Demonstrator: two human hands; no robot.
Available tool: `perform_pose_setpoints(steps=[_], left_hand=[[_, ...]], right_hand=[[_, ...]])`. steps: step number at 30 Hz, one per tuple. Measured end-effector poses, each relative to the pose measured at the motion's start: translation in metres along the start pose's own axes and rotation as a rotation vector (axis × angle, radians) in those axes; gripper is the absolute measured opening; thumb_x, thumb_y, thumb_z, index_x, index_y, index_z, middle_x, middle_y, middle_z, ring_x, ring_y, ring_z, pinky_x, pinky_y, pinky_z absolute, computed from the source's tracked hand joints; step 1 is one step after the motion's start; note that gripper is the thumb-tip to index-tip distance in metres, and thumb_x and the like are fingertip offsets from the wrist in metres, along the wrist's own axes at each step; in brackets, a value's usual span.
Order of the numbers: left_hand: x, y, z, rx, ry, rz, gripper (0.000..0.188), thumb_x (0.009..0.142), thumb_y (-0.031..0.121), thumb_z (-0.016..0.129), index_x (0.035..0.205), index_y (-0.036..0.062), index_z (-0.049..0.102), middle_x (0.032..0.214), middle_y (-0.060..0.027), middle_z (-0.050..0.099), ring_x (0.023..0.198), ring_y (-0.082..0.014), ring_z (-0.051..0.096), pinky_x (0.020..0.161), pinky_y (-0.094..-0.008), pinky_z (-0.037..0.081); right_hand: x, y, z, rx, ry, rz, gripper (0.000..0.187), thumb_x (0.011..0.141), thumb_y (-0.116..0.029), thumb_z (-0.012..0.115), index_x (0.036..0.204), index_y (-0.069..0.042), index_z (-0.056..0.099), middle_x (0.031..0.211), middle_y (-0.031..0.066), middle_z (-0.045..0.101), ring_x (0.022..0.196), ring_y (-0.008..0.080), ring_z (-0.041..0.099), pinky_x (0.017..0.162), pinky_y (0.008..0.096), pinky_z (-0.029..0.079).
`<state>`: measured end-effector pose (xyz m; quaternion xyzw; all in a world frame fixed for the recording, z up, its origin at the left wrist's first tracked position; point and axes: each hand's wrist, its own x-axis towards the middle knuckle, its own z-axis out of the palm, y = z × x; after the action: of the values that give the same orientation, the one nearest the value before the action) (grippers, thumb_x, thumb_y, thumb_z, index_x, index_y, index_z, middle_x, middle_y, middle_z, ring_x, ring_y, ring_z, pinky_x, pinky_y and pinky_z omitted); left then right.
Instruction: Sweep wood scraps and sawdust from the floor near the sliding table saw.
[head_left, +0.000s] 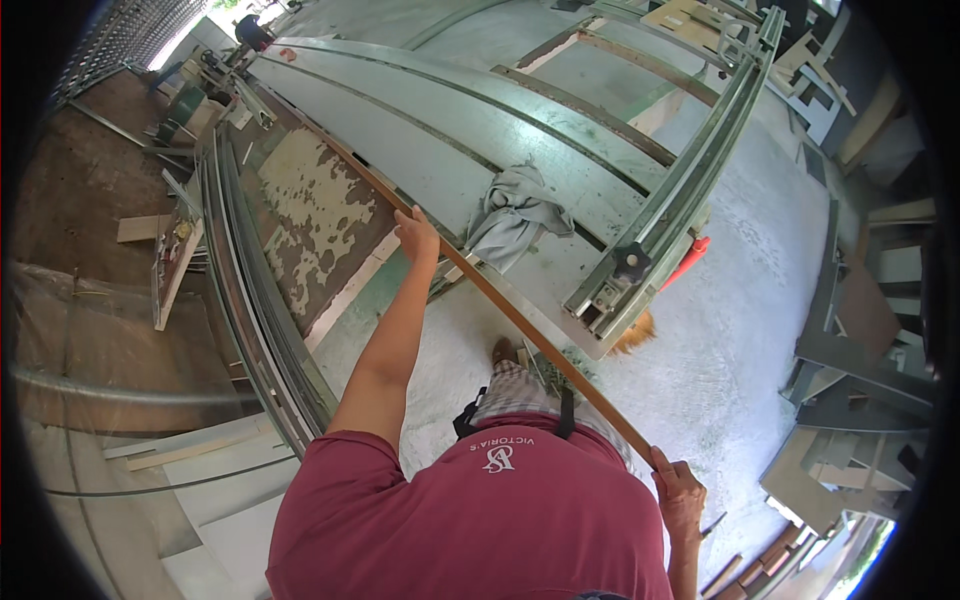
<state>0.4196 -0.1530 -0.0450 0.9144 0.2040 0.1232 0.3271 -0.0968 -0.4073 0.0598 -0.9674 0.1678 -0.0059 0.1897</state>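
Long brown strip [570, 370] running diagonally from far left, along the pale desk [400, 160], to near right; left arm reaching forward, left hand [416, 237] touching the strip, closure of its grip indeterminable; right arm low, right hand [680, 492] gripping the strip's near end

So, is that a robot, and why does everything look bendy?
No robot here, just a person's two bare hands. A camera worn on the head looks down, and its very wide lens bends straight edges near the rim. The right hand holds the near end of a long, thin brown strip; the left hand touches it farther along. Beside it, a crumpled grey cloth lies on the grooved grey worktable.
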Motion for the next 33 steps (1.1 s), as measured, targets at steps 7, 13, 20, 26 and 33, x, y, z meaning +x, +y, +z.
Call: perform_pose_setpoints(steps=[7,13,20,26,33], left_hand=[[0.028,0.004,0.001,0.11,0.052,0.051,0.046,0.089,0.033,0.037,0.123,0.0017,0.034,0.107,-0.0191,0.047,0.092,-0.0338,0.053,0.074,-0.0413,0.046],[0.058,0.008,-0.011,0.312,-0.159,0.069,0.05,0.089,0.036,0.038,0.126,0.0029,0.032,0.112,-0.0189,0.045,0.101,-0.0345,0.048,0.081,-0.0432,0.042],[0.006,0.004,-0.05,-0.097,-0.142,0.263,0.064,0.088,0.039,0.038,0.132,-0.0012,0.015,0.121,-0.0272,0.03,0.106,-0.0376,0.041,0.087,-0.0415,0.036],[-0.129,-0.019,-0.048,-0.302,-0.429,0.222,0.069,0.089,0.04,0.038,0.132,-0.0056,0.01,0.111,-0.0237,0.039,0.099,-0.0294,0.045,0.084,-0.035,0.038],[-0.145,0.003,-0.055,-0.786,-0.589,-0.069,0.061,0.091,0.03,0.038,0.134,0.0021,0.006,0.092,-0.0115,0.05,0.069,-0.0153,0.053,0.058,-0.0282,0.046]], right_hand=[[0.022,-0.023,0.009,-0.013,-0.015,0.011,0.05,0.068,-0.01,0.066,0.113,-0.026,0.052,0.067,0.0048,0.051,0.054,0.0207,0.055,0.047,0.0337,0.045],[0.044,-0.027,0.026,0.011,-0.009,-0.002,0.048,0.07,-0.01,0.065,0.113,-0.026,0.052,0.067,0.0062,0.051,0.054,0.0227,0.055,0.048,0.0345,0.046],[0.052,-0.017,0.027,0.046,-0.007,-0.018,0.046,0.071,-0.011,0.064,0.113,-0.026,0.052,0.066,0.0062,0.051,0.052,0.0231,0.054,0.046,0.0345,0.046],[0.044,-0.027,0.014,0.012,-0.028,-0.023,0.046,0.071,-0.012,0.064,0.114,-0.026,0.052,0.064,0.0054,0.05,0.05,0.0211,0.054,0.045,0.0338,0.045],[0.047,-0.041,-0.004,0.059,-0.084,0.03,0.044,0.074,-0.009,0.062,0.115,-0.021,0.052,0.066,0.0065,0.052,0.055,0.0206,0.054,0.051,0.0337,0.046]])
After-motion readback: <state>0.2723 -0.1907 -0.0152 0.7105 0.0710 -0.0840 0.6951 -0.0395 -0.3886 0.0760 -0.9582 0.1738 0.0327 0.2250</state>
